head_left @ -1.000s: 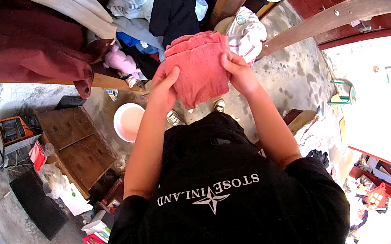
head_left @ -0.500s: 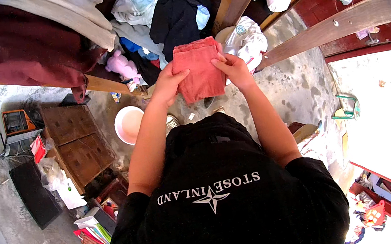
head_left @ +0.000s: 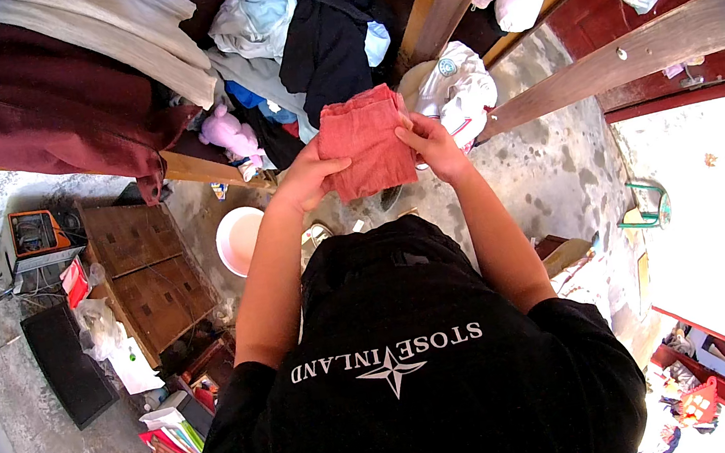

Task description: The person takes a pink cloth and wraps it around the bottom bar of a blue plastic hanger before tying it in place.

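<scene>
Grey floor [head_left: 526,171] bears one white basin [head_left: 223,239]; two hands [head_left: 309,178] [head_left: 435,146], partly closed, grip one folded red cloth [head_left: 366,141].

A head-worn fisheye camera looks down on the hands [head_left: 310,181].

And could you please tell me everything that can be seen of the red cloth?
The red cloth is a muted coral red and looks like thin, soft fabric, folded into a roughly square piece with light creases and slightly uneven edges. It is held up over the grey floor, gripped along its left side by the left hand and its right side by the right hand. Its underside is hidden.
</scene>
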Action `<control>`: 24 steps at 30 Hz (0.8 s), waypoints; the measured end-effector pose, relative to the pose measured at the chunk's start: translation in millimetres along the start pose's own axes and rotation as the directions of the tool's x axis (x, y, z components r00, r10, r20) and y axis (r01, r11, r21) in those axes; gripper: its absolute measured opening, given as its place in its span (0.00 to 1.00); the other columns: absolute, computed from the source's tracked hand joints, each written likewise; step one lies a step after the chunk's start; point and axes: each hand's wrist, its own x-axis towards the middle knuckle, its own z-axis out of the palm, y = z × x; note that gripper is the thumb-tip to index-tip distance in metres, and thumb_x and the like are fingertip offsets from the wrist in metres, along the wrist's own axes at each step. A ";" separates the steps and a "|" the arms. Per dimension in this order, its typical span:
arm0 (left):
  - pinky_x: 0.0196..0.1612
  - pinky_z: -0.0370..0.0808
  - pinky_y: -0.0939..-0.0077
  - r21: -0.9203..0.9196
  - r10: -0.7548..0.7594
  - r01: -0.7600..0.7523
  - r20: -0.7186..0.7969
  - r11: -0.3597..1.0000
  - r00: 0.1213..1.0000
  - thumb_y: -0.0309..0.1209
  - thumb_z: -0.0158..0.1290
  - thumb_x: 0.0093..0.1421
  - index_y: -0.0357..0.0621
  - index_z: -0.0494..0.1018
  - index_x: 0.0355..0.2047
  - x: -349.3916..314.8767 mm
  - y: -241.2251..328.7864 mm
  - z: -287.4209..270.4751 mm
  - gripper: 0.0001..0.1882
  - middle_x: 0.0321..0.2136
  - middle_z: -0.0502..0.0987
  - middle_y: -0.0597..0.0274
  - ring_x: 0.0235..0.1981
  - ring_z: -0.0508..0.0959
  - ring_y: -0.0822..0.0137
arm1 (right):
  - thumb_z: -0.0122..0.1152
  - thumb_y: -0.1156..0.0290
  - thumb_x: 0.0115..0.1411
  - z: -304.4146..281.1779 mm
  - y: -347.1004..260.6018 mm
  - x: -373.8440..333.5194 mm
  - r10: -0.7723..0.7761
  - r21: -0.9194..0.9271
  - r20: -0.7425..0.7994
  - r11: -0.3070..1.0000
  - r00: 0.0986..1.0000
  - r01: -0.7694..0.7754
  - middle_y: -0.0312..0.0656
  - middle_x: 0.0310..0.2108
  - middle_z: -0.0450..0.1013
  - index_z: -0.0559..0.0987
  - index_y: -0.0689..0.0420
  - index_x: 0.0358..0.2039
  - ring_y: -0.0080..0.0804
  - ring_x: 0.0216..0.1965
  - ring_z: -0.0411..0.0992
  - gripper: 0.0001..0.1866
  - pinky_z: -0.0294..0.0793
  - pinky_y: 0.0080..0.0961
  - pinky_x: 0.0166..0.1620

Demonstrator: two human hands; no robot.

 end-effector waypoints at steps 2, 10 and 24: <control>0.60 0.76 0.60 0.054 -0.005 0.005 -0.013 0.999 1.000 0.23 0.62 0.59 0.42 0.63 0.66 5.3 -5.0 -4.9 0.35 0.59 0.75 0.59 0.59 0.77 0.61 | 0.62 0.66 0.68 -13.0 25.0 19.8 -0.084 -0.204 0.002 0.976 0.996 0.083 0.31 0.36 0.77 0.79 0.56 0.54 0.19 0.35 0.75 0.16 0.72 0.19 0.35; 0.56 0.77 0.56 -0.065 -0.143 0.135 -0.153 0.989 0.978 0.46 0.55 0.69 0.47 0.66 0.64 12.2 0.0 38.3 0.28 0.58 0.75 0.60 0.56 0.78 0.61 | 0.61 0.71 0.59 76.4 -31.4 -31.6 -0.480 -0.866 0.194 0.325 0.855 0.380 0.50 0.41 0.79 0.80 0.54 0.53 0.50 0.39 0.79 0.20 0.79 0.42 0.44; 0.58 0.76 0.64 0.004 0.138 -0.139 -0.144 0.990 0.980 0.41 0.54 0.71 0.43 0.64 0.67 6.0 15.1 61.3 0.29 0.60 0.74 0.58 0.57 0.77 0.62 | 0.67 0.48 0.60 71.8 -56.6 -36.1 -0.619 -0.675 0.273 0.422 0.736 0.606 0.57 0.74 0.51 0.52 0.59 0.74 0.57 0.73 0.52 0.52 0.51 0.45 0.73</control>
